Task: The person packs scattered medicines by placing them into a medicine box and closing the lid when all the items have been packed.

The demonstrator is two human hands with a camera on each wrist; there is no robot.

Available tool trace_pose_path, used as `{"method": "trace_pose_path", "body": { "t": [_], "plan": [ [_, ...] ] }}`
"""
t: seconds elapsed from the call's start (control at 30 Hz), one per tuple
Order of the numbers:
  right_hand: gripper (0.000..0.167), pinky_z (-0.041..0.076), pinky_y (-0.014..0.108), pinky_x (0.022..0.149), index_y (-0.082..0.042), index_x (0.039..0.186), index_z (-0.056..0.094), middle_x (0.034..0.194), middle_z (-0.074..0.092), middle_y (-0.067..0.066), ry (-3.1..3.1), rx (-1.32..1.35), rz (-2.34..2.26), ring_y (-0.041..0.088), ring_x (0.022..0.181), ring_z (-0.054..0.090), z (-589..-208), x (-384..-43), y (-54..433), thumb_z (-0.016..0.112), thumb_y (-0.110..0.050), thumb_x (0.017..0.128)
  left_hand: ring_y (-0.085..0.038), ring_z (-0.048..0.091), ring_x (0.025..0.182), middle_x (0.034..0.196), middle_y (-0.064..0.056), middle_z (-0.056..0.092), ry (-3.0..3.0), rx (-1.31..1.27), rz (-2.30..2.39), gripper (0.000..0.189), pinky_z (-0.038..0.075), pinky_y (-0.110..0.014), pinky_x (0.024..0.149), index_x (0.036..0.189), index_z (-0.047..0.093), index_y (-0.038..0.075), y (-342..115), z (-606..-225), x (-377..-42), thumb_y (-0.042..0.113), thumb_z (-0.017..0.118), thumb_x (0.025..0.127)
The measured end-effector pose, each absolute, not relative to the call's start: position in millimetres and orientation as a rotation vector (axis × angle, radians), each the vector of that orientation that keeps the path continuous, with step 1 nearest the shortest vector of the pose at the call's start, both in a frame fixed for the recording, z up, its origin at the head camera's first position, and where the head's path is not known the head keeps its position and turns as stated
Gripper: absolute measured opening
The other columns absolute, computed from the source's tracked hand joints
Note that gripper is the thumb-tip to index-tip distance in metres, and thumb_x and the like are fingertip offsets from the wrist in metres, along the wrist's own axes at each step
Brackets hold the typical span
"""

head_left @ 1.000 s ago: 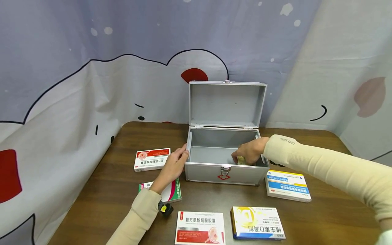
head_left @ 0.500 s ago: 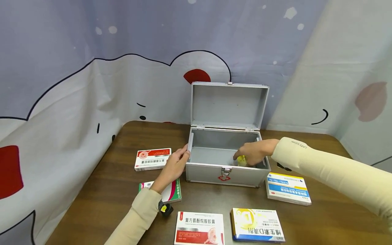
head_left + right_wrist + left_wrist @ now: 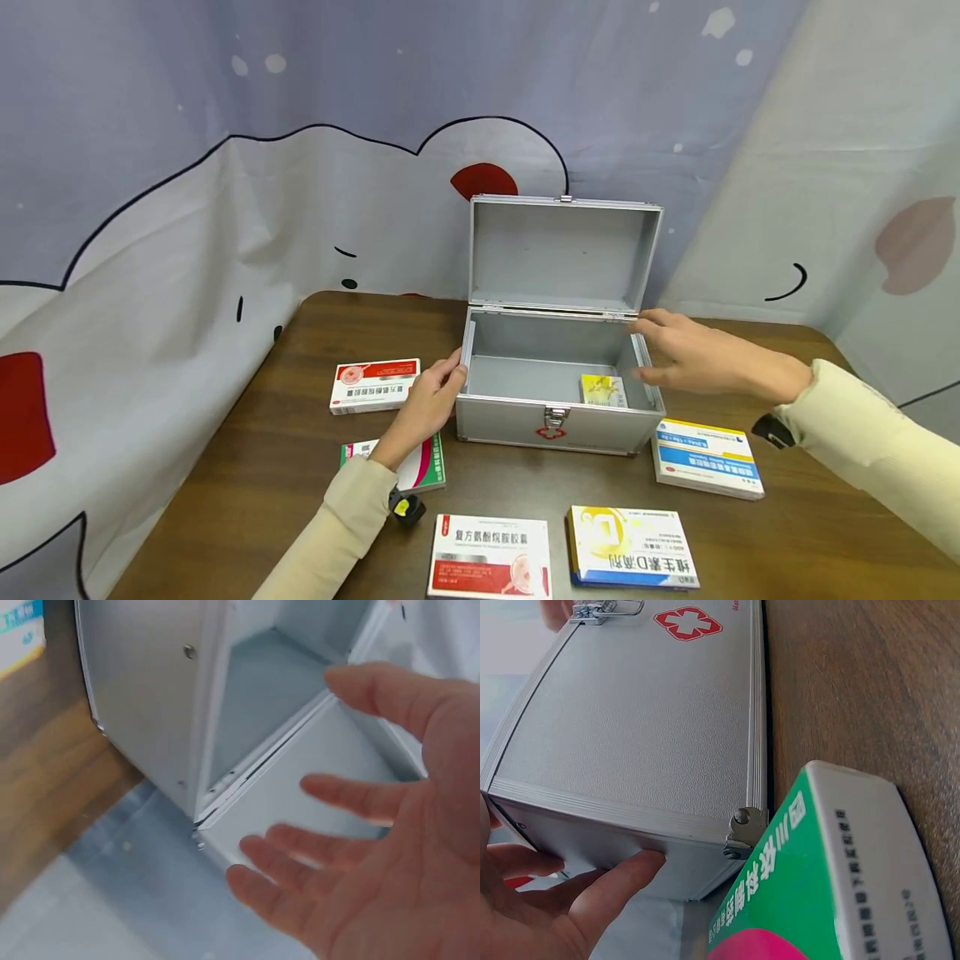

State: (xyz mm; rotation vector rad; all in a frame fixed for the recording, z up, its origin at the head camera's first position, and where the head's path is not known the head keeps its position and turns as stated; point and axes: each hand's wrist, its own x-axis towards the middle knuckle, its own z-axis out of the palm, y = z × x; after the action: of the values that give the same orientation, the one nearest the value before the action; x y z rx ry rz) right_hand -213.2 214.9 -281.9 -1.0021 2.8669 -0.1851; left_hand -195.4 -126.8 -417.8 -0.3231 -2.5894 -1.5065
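A silver metal first-aid case [image 3: 510,421] with a red cross stands on the table, its lid raised against the back. My left hand [image 3: 427,396] rests on the case's left side, and in the left wrist view its fingers [image 3: 622,881] touch the outer wall. Inside, at the front right, lies a small yellow-and-white box [image 3: 603,391]. My right hand [image 3: 697,354], holding nothing, is over the case's right rim with fingers spread; the right wrist view shows its bare palm [image 3: 420,862].
Medicine boxes lie around the case: a red-and-white one [image 3: 375,386] at left, a green-and-white one [image 3: 427,467] under the left forearm, another red-and-white one [image 3: 489,557] in front, a yellow-and-white one [image 3: 633,546] beside it, and a blue-and-white one [image 3: 708,458] at right.
My right hand has let go of the small yellow box inside the case and moved up and right, out over the rim. The left hand stays at the case's left side.
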Motion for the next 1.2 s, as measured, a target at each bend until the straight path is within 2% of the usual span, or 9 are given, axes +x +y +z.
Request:
{"method": "trace_pose_path", "body": {
  "t": [0.23, 0.37, 0.47, 0.6, 0.77, 0.83, 1.0, 1.07, 1.2],
  "plan": [
    [0.062, 0.037, 0.057, 0.091, 0.005, 0.129, 0.041, 0.127, 0.040, 0.027, 2.939, -0.794, -0.385, 0.042, 0.116, 0.041, -299, -196, 250, 0.060, -0.036, 0.087, -0.019, 0.053, 0.092, 0.122, -0.006, 0.056, -2.596, -0.294, -1.531, 0.046, 0.049, -0.029, 0.074, 0.137, 0.043, 0.011, -124, -419, -193, 0.032, 0.040, 0.097],
    [0.078, 0.038, 0.062, 0.086, 0.009, 0.131, 0.036, 0.127, 0.037, 0.034, 2.938, -0.575, -0.411, 0.049, 0.113, 0.041, -312, -182, 262, 0.056, -0.051, 0.085, -0.019, 0.053, 0.094, 0.123, -0.006, 0.056, -2.594, -0.310, -1.537, 0.046, 0.050, -0.032, 0.075, 0.137, 0.043, 0.010, -123, -420, -193, 0.032, 0.040, 0.097],
    [0.095, 0.036, 0.065, 0.085, 0.016, 0.132, 0.028, 0.127, 0.031, 0.043, 2.887, -0.403, -0.386, 0.056, 0.113, 0.035, -324, -175, 269, 0.052, -0.061, 0.083, -0.018, 0.054, 0.099, 0.126, -0.006, 0.055, -2.595, -0.305, -1.521, 0.046, 0.048, -0.036, 0.084, 0.137, 0.043, 0.010, -124, -421, -192, 0.032, 0.040, 0.097],
    [0.108, 0.033, 0.067, 0.085, 0.025, 0.131, 0.015, 0.126, 0.024, 0.050, 2.746, -0.259, -0.327, 0.062, 0.114, 0.027, -344, -168, 279, 0.046, -0.066, 0.082, -0.018, 0.057, 0.091, 0.126, -0.006, 0.054, -2.606, -0.293, -1.509, 0.046, 0.048, -0.036, 0.083, 0.138, 0.042, 0.010, -126, -422, -189, 0.032, 0.040, 0.097],
    [0.109, 0.039, 0.063, 0.081, 0.025, 0.132, 0.008, 0.125, 0.029, 0.049, 2.610, -0.190, -0.343, 0.062, 0.110, 0.034, -368, -164, 282, 0.044, -0.066, 0.084, -0.014, 0.055, 0.068, 0.122, -0.006, 0.056, -2.601, -0.296, -1.534, 0.047, 0.049, -0.028, 0.066, 0.138, 0.042, 0.010, -129, -423, -188, 0.033, 0.040, 0.097],
    [0.108, 0.040, 0.062, 0.079, 0.023, 0.132, 0.010, 0.123, 0.031, 0.049, 2.609, -0.177, -0.337, 0.063, 0.108, 0.036, -374, -163, 279, 0.044, -0.067, 0.083, -0.013, 0.055, 0.069, 0.120, -0.006, 0.057, -2.593, -0.290, -1.544, 0.047, 0.050, -0.027, 0.062, 0.138, 0.042, 0.010, -130, -423, -188, 0.033, 0.040, 0.097],
    [0.103, 0.043, 0.058, 0.072, 0.014, 0.134, 0.023, 0.107, 0.040, 0.050, 2.666, -0.150, -0.269, 0.057, 0.095, 0.046, -386, -160, 267, 0.046, -0.070, 0.079, -0.016, 0.054, 0.083, 0.119, -0.005, 0.058, -2.582, -0.285, -1.528, 0.046, 0.050, -0.031, 0.072, 0.137, 0.043, 0.011, -131, -423, -189, 0.033, 0.041, 0.097],
    [0.099, 0.044, 0.056, 0.070, 0.011, 0.130, 0.027, 0.101, 0.039, 0.050, 2.689, -0.135, -0.254, 0.055, 0.088, 0.048, -390, -159, 264, 0.046, -0.071, 0.078, -0.017, 0.055, 0.079, 0.120, -0.006, 0.057, -2.578, -0.291, -1.547, 0.046, 0.051, -0.031, 0.070, 0.137, 0.042, 0.011, -131, -424, -188, 0.033, 0.041, 0.097],
    [0.099, 0.041, 0.061, 0.073, 0.012, 0.128, 0.023, 0.101, 0.026, 0.056, 2.722, -0.084, -0.238, 0.060, 0.084, 0.046, -398, -158, 260, 0.042, -0.072, 0.080, -0.017, 0.056, 0.075, 0.120, -0.007, 0.057, -2.571, -0.306, -1.581, 0.047, 0.052, -0.029, 0.062, 0.138, 0.042, 0.010, -130, -425, -189, 0.032, 0.041, 0.097]
  ]
}}
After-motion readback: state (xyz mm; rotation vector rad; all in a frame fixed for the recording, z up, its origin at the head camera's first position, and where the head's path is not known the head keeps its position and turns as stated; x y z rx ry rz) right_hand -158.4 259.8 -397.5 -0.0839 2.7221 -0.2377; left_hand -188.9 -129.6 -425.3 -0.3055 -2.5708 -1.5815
